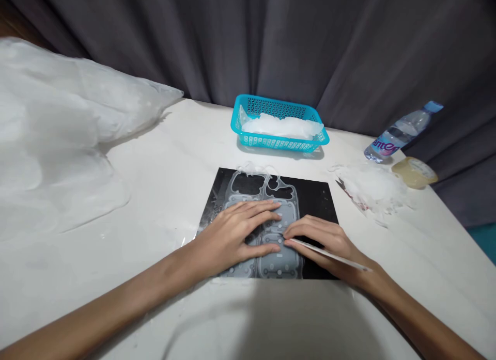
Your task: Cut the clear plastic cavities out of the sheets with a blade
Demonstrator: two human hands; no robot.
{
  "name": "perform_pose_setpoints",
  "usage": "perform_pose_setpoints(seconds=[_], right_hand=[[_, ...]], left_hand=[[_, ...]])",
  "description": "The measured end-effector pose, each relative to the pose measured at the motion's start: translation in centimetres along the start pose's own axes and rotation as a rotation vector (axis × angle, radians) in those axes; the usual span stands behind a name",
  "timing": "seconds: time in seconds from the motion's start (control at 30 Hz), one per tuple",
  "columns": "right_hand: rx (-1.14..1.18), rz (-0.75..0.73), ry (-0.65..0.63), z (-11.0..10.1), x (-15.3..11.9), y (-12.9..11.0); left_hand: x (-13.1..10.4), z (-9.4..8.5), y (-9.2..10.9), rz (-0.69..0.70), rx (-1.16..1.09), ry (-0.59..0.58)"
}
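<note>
A translucent moulded rubbery sheet point(284, 254) with several rounded panels and cut-out openings lies on a black mat point(315, 194). Pressing down on the sheet from the left, my left hand point(242, 228) is open with its fingers spread. My right hand point(320, 238) pinches a slim white pen-like tool point(333, 255). The tool's tip is hidden at my fingertips, by the sheet's right-hand panels. Thin loose strips of the sheet curl over the mat's far edge.
Behind the mat stands a blue basket point(282, 143) with white translucent pieces. A large clear plastic bag point(77, 102) fills the left. At right are a water bottle point(403, 132), a yellowish tape roll point(414, 172), scissors point(351, 194) and a scrap pile point(377, 187).
</note>
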State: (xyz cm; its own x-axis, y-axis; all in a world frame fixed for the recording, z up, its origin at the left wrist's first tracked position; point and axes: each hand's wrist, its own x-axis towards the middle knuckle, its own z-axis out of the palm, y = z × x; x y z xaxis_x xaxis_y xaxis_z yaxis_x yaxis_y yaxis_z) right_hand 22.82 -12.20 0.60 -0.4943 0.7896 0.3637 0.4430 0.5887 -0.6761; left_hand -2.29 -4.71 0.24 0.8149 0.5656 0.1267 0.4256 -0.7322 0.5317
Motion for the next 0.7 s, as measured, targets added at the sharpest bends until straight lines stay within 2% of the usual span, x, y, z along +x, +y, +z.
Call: perform_pose_setpoints(seconds=[0.37,0.57,0.7], right_hand=[[-0.097,-0.048,-0.002,0.53,-0.11,0.46],[-0.301,-0.148,0.008,0.6,0.26,-0.05],[-0.427,-0.117,-0.023,0.45,-0.43,-0.4]], left_hand=[[0.12,-0.04,0.19,-0.007,0.013,-0.005],[0.31,-0.07,0.34,-0.017,0.014,-0.01],[0.37,-0.18,0.37,-0.029,0.019,-0.027]])
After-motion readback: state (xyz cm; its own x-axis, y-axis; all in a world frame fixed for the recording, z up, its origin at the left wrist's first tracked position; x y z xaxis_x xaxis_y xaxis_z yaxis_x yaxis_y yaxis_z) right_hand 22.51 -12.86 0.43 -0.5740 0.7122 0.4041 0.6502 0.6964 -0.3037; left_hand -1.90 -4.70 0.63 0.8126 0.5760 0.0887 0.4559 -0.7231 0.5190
